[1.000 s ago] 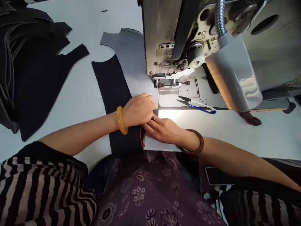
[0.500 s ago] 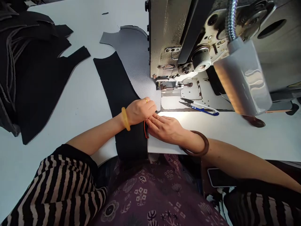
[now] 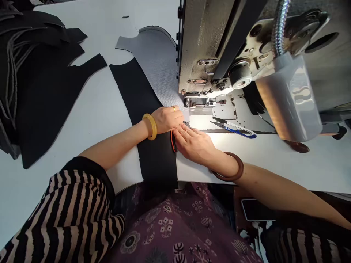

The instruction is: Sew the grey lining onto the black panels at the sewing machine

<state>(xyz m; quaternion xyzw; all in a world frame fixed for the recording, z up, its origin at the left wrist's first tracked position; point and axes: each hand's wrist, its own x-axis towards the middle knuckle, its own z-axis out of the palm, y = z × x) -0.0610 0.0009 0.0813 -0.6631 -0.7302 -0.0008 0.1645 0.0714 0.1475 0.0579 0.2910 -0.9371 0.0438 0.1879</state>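
Observation:
A grey mesh-textured fabric panel (image 3: 157, 60) runs under the presser foot (image 3: 189, 102) of a sewing machine. Along its left side lies a black fabric panel (image 3: 137, 95), which reaches down to the table's front edge. My left hand (image 3: 168, 119) is closed on the edges where the two panels meet, its fingers curled. Close against it, my right hand (image 3: 193, 142) has its fingers pressed together on the fabric edge just below the foot; the thumb is hidden. A thin orange-and-black strip (image 3: 173, 141) shows between my hands, partly covered.
The sewing machine head (image 3: 203, 44) fills the upper right, with a grey lamp (image 3: 290, 98) in front. Blue-handled thread snips (image 3: 234, 128) lie right of my hands. Black cut pieces (image 3: 52, 80) are stacked at left. A phone (image 3: 257, 210) lies below the white tabletop (image 3: 115, 22).
Both hands and the panels' held edges have moved slightly up towards the presser foot. The whole view has shifted a little, with the machine now further right. Both hands keep their hold.

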